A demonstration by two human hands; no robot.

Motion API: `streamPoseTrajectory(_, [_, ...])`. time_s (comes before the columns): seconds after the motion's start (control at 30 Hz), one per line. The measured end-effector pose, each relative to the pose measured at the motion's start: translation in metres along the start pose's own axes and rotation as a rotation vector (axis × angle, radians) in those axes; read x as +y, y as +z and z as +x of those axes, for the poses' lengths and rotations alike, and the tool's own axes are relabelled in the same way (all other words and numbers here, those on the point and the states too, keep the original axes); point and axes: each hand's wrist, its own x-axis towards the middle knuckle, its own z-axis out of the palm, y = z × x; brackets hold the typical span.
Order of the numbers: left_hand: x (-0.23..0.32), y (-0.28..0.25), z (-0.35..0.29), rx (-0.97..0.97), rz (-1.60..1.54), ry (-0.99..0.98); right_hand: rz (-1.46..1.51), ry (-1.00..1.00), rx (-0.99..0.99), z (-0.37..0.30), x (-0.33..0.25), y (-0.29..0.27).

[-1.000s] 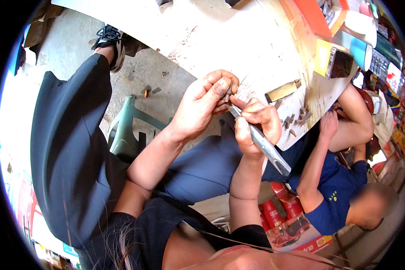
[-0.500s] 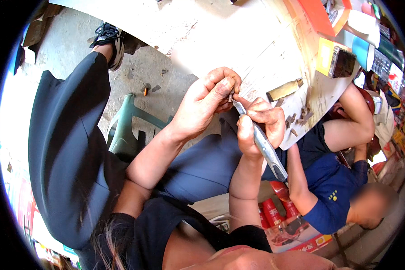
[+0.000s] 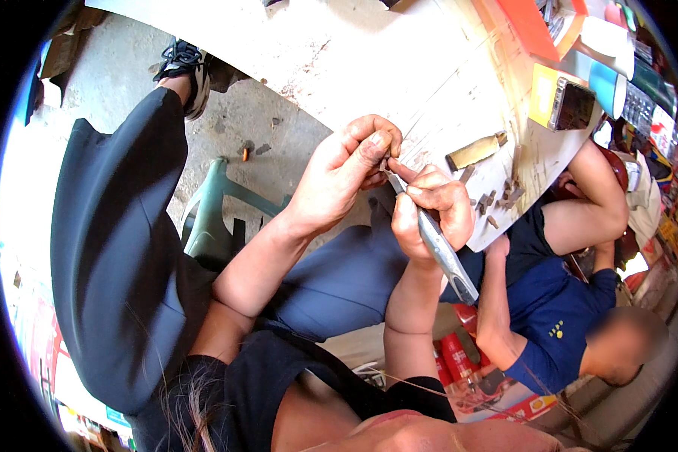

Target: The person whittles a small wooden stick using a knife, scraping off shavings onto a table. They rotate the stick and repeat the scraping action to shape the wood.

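My left hand [image 3: 346,167] pinches a small brownish piece [image 3: 385,163] between thumb and fingertips; most of it is hidden by the fingers. My right hand [image 3: 438,207] is wrapped round a grey metal utility knife [image 3: 449,260], thumb along its body. The knife's tip meets the small piece at the left fingertips, and its butt slants down to the right. Both hands are close together above my lap, near the table's edge. Beyond the right hand, a brass-coloured block [image 3: 476,152] lies on the white table [image 3: 399,68], with several small dark brown pieces [image 3: 493,201] nearer the corner.
A phone [image 3: 572,105] leans by a yellow box [image 3: 542,94], near an orange tray [image 3: 531,26] and a blue-and-white cup [image 3: 609,83]. To the right sits a person in a dark blue shirt [image 3: 554,324]. A green plastic stool [image 3: 211,211] stands on the concrete floor by my legs.
The knife and my right hand have shifted slightly left. My left hand has barely moved. The other person's forearm has shifted a little near the table corner.
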Motion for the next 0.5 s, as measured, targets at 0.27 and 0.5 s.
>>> streamPoseTrajectory(0.27, [0.0007, 0.0003, 0.0016, 0.004, -0.004, 0.006, -0.002, -0.056, 0.090, -0.0019, 0.0054, 0.0063])
streamPoseTrajectory(0.5, [0.0020, -0.0002, 0.0029, 0.012, 0.002, -0.016, -0.022, -0.074, 0.053, -0.0013, 0.0046, 0.0047])
